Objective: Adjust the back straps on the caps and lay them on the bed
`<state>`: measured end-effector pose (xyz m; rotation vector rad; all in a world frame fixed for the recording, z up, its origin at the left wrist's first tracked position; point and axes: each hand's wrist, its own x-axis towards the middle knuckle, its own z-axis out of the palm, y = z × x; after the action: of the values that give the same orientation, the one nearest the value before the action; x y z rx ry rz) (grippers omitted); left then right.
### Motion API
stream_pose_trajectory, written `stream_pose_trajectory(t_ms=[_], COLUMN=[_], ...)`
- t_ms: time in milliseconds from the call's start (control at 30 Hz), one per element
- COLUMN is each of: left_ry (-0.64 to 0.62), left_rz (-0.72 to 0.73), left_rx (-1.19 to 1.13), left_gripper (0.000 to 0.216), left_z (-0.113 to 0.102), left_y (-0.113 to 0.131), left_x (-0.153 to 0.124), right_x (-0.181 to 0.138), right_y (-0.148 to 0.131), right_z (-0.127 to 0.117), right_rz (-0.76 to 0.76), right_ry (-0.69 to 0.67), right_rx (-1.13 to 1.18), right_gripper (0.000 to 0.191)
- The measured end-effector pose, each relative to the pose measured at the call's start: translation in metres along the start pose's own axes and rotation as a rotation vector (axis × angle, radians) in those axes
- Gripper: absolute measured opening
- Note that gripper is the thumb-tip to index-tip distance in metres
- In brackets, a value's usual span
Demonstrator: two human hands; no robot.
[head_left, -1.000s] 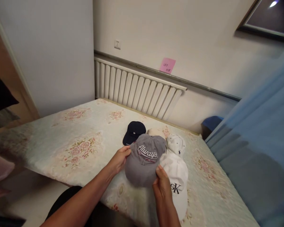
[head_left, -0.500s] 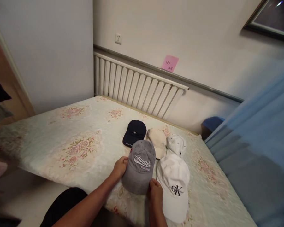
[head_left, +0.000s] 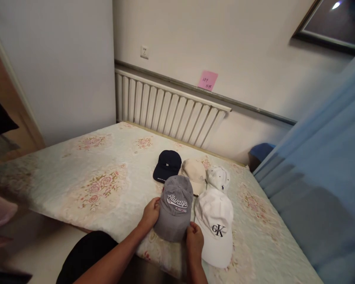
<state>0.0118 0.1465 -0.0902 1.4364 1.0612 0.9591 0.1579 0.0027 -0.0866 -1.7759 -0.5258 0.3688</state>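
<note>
A grey cap (head_left: 175, 207) with white "Always" lettering lies on the flowered mattress (head_left: 85, 177) near its front edge. My left hand (head_left: 150, 213) grips its left side and my right hand (head_left: 194, 240) pinches its brim at the lower right. Right beside it lies a white cap (head_left: 216, 227) with a dark logo. Behind them sit a navy cap (head_left: 167, 165), a beige cap (head_left: 195, 171) and a smaller white cap (head_left: 218, 177).
A white radiator (head_left: 168, 108) runs along the back wall, with a pink note (head_left: 208, 80) stuck above it. A blue curtain (head_left: 319, 173) hangs on the right. A blue object (head_left: 260, 151) sits past the mattress corner.
Both hands brought the grey cap down and toward me, from raised above the other caps to resting on the mattress left of the white cap.
</note>
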Motion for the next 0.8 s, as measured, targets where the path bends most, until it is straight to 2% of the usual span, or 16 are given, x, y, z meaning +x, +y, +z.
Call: stream_pose_trajectory(t_ms=[133,267,533,667,800], left_ry=[0.023,0.06,0.188,0.198,0.195], left_rz=[0.034,0.074,0.368,0.441,0.478], left_rx=[0.002,0.047,0.545,0.7,0.786], left_gripper=[0.047,0.05,0.046,0.045,0.045], left_z=[0.004,0.003,-0.007,-0.01,-0.01], left_y=[-0.007,-0.014,-0.037,-0.037,-0.03], left_x=[-0.007,-0.017,-0.047,-0.059,-0.068], right_x=[-0.006,-0.01,-0.025,-0.034,-0.038], right_y=[-0.001,0.0,0.011,0.025,0.044], right_z=[-0.003,-0.004,-0.009,-0.015,-0.02], right_rz=[0.022,-0.004,-0.11,-0.179,-0.351], right_ry=[0.033,0.038,0.035,0.018,0.003], right_rx=[-0.118,-0.168,-0.193,-0.185,-0.181], right_gripper=[0.033,0.033,0.032,0.036,0.035])
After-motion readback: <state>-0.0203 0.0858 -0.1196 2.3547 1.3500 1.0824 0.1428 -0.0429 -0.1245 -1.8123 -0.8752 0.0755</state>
